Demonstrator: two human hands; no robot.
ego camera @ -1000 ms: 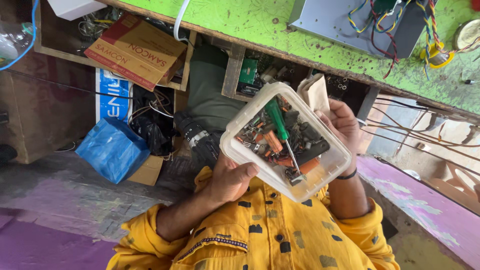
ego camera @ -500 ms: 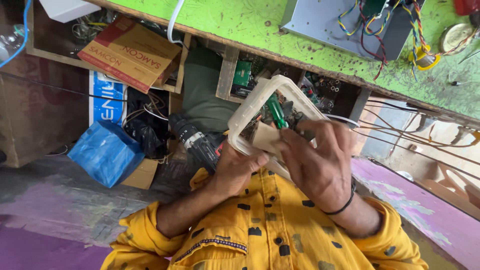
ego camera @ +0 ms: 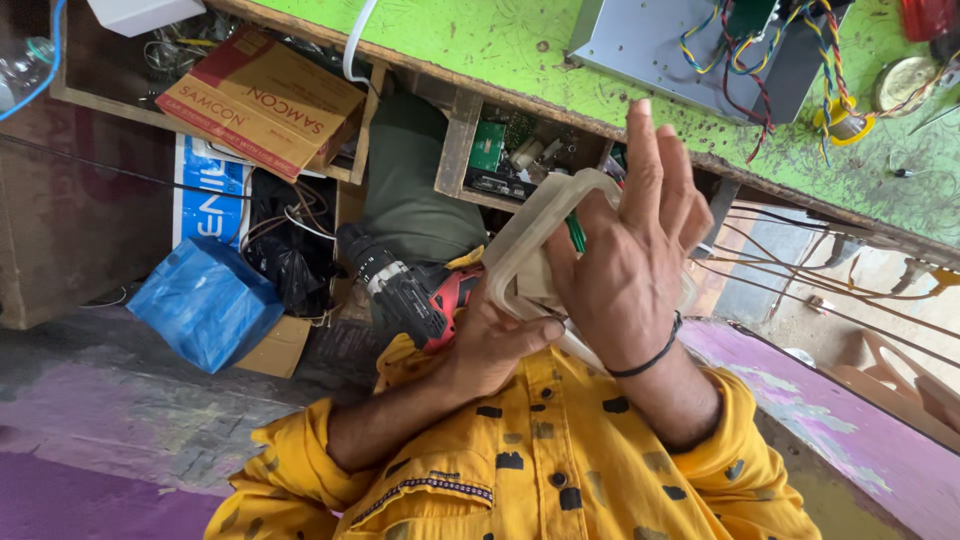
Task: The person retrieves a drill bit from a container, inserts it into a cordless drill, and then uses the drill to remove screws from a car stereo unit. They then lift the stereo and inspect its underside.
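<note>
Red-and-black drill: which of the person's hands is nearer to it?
Left. The left hand, holding the pale plastic container, is right beside the drill. The right hand is farther off, fingers spread over the container.

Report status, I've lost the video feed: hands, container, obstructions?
Left hand grips the plastic container rim. Right hand open, fingers spread, covering its mouth. Contents mostly hidden.

The right hand (ego camera: pixel 625 270) covers most of the plastic tray (ego camera: pixel 545 225), hiding its contents except a sliver of green handle (ego camera: pixel 577 232). Beneath the tray, the left hand (ego camera: pixel 495 345) shows only thumb and wrist.
</note>
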